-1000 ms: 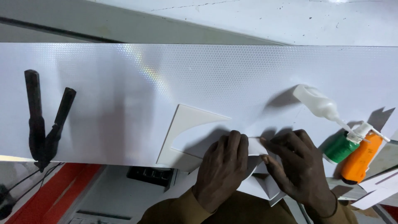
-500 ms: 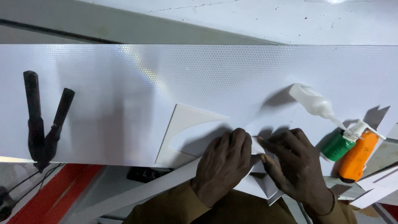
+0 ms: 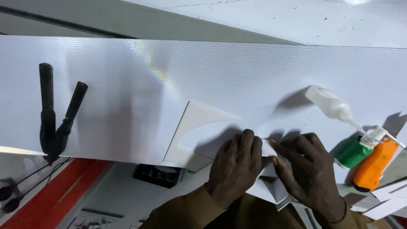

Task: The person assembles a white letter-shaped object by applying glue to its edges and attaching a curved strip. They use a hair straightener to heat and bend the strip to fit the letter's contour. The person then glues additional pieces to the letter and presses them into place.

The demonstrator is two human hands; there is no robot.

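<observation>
My left hand presses fingers-down on a white cut-out piece with a curved edge, lying at the near edge of a long white honeycomb-textured sheet. My right hand sits just beside it, fingertips pinching a small white edge or strip between the two hands. What lies under the palms is hidden.
Black long-handled pliers lie on the sheet at the left. A white squeeze bottle lies on its side at the right, next to a green bottle and an orange bottle. White offcuts sit at the lower right.
Both hands stay together at the cut-out piece, with only slight shifts of the fingers. The view has drifted a little.
</observation>
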